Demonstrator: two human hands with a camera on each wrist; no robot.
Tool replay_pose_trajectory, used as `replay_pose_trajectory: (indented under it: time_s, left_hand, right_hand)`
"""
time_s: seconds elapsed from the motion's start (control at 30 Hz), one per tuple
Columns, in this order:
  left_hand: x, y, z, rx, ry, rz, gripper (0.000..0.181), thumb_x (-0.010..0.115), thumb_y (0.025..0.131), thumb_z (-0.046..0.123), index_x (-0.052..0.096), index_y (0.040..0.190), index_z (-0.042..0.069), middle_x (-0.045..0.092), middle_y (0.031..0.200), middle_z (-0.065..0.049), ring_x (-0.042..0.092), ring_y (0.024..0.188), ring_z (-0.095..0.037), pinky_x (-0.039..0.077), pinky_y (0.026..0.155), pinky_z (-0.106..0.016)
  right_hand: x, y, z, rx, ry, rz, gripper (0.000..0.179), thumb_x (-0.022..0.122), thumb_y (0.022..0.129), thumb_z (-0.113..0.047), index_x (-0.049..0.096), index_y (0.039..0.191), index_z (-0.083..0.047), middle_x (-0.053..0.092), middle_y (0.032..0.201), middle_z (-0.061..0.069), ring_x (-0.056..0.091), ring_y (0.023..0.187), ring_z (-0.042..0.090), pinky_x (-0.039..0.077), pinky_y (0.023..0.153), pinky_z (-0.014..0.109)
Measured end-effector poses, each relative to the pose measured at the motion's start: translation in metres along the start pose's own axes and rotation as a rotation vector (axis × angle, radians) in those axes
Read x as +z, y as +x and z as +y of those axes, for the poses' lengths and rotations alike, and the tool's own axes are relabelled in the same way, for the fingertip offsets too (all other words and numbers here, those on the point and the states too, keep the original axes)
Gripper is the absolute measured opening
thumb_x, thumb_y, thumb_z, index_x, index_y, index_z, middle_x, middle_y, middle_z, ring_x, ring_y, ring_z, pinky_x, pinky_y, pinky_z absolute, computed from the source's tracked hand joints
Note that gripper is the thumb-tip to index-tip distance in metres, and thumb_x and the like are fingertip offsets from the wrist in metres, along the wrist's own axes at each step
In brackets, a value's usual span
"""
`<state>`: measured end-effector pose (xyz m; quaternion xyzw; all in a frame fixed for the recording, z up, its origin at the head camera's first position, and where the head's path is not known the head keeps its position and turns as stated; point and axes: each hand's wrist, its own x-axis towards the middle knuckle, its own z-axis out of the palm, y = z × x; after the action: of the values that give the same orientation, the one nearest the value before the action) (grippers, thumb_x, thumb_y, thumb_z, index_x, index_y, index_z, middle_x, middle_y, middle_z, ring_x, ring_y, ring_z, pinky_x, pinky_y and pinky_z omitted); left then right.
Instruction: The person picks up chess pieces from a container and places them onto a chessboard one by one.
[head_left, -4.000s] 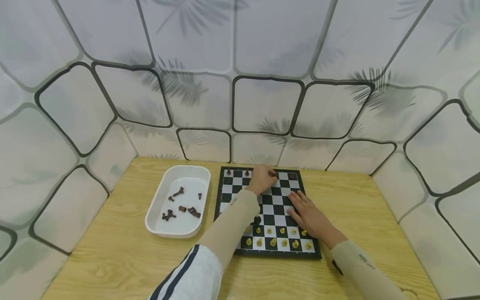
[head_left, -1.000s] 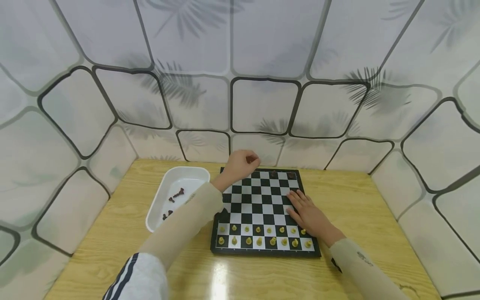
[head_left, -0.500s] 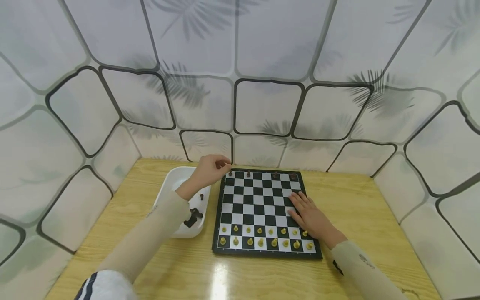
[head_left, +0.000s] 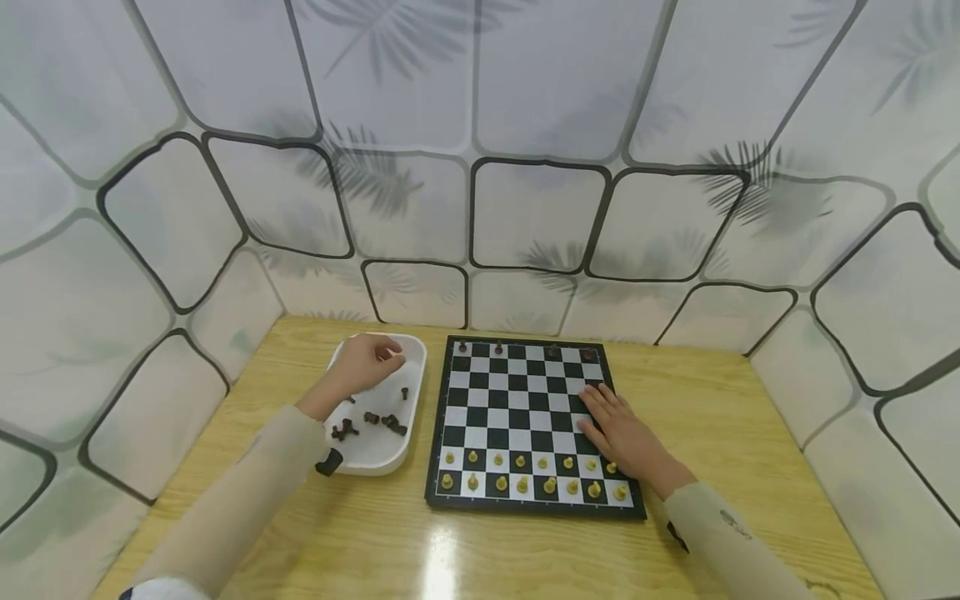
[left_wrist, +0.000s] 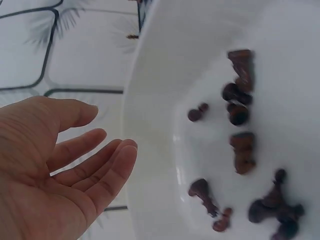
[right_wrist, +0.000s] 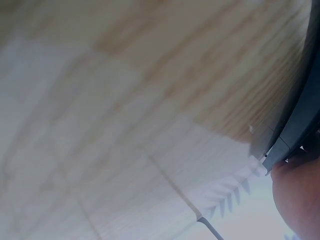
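My left hand (head_left: 367, 362) hovers over the back of a white plastic tray (head_left: 417, 392), fingers loosely bent and apart. Nothing is held in it in the left wrist view, where dark brown chess pieces (left_wrist: 243, 152) lie tipped over on the tray floor. A black-and-white chessboard (head_left: 517, 400) lies right of the tray. Along its far row stand several dark brown pieces (head_left: 498, 347); two rows of yellow chess pieces (head_left: 550, 484) line the near side. On the board's right edge rests my right hand (head_left: 618, 429), fingers extended. The right wrist view shows only a bit of that hand (right_wrist: 300, 197).
Board and tray are on a light wooden table (head_left: 712, 417). A patterned wall covering (head_left: 536, 217) encloses the back and both sides. The tray's raised rim stands between its loose pieces and the board.
My left hand has left the board's far row and moved left to above the tray. A dark piece shows on the far row where its fingers were. My right hand has stayed put.
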<state>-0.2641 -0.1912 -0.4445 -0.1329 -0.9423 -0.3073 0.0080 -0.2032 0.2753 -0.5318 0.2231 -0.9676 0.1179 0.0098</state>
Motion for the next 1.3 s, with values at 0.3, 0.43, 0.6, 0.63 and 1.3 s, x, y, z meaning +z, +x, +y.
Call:
replay_pose_trajectory:
  time_s: [0.3,0.43,0.6,0.63,1.3]
  left_hand:
    - [0.0,-0.012,-0.027,-0.009,-0.03,-0.14,0.03,0.074,0.096,0.012,0.073,0.121,-0.005,0.077,0.101,-0.018,0.071,0.084,-0.022,0.059,0.07,-0.033]
    - [0.006,-0.014,-0.026,0.062,-0.014,-0.147,0.027,0.074,0.096,0.009,0.075,0.12,-0.002,0.078,0.099,-0.016,0.071,0.084,-0.022,0.059,0.073,-0.035]
    - [0.016,-0.013,-0.022,0.081,0.011,-0.189,0.028,0.072,0.096,0.008,0.076,0.124,0.002,0.077,0.101,-0.012,0.067,0.081,-0.016,0.056,0.07,-0.03]
    - [0.018,-0.013,-0.022,0.072,0.013,-0.206,0.029,0.071,0.097,0.008,0.075,0.125,0.002,0.077,0.102,-0.012,0.066,0.081,-0.015,0.056,0.07,-0.029]
    - [0.036,-0.014,-0.025,0.08,0.086,-0.266,0.03,0.069,0.094,0.002,0.076,0.122,-0.001,0.078,0.104,-0.014,0.064,0.077,-0.012,0.054,0.068,-0.025]
  right_hand:
    - [0.003,0.0,0.003,0.011,0.003,-0.016,0.064,0.05,0.112,-0.037,0.038,0.161,0.002,0.036,0.168,0.024,0.026,0.158,0.047,0.024,0.127,0.063]
    - [0.002,0.001,0.004,0.023,0.001,-0.017,0.064,0.049,0.112,-0.038,0.037,0.161,0.002,0.036,0.168,0.023,0.025,0.159,0.046,0.023,0.128,0.063]
    - [0.001,0.002,0.004,0.023,0.001,-0.017,0.064,0.048,0.112,-0.037,0.037,0.161,0.002,0.036,0.168,0.023,0.025,0.159,0.046,0.022,0.128,0.063]
    - [0.001,0.002,0.004,0.021,0.001,-0.017,0.064,0.048,0.112,-0.037,0.037,0.161,0.002,0.036,0.168,0.024,0.025,0.159,0.046,0.023,0.128,0.063]
    - [0.002,0.001,0.002,0.018,0.002,-0.023,0.063,0.048,0.112,-0.037,0.038,0.16,0.002,0.037,0.168,0.023,0.025,0.159,0.046,0.023,0.128,0.063]
